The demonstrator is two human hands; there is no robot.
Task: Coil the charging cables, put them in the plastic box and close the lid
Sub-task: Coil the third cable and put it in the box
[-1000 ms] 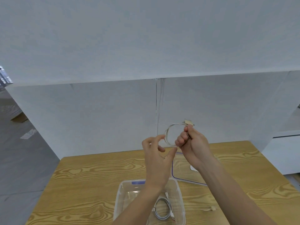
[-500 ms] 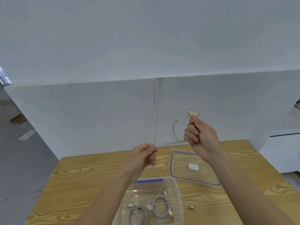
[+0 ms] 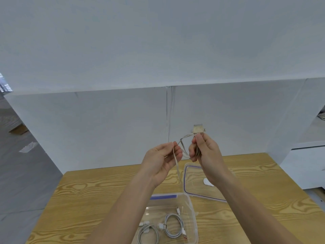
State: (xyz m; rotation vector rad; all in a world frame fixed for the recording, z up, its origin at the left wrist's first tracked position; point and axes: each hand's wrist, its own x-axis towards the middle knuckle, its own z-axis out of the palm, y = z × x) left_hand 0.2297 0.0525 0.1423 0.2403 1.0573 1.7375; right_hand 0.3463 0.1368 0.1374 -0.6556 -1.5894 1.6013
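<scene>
Both hands are raised above the table with a flat beige charging cable [image 3: 182, 138] between them. My right hand [image 3: 204, 149] grips the cable's loops just below its wide multi-plug head [image 3: 198, 129], which sticks up. My left hand [image 3: 162, 159] pinches the loose strand, which hangs down past the palm. Below them the clear plastic box [image 3: 192, 208] stands open with two coiled white cables [image 3: 173, 226] inside. Its clear lid [image 3: 193, 180] with a blue seal lies flat behind the box, partly hidden by my right forearm.
The wooden table [image 3: 88, 199] ends at a white partition wall [image 3: 105, 129] close behind the hands. A white cabinet [image 3: 306, 164] stands to the right of the table. Grey floor [image 3: 21, 173] lies to the left.
My left hand has come up from near the box and towards the right hand, bringing the loose strand with it. My right hand has kept hold of the coil near the plug.
</scene>
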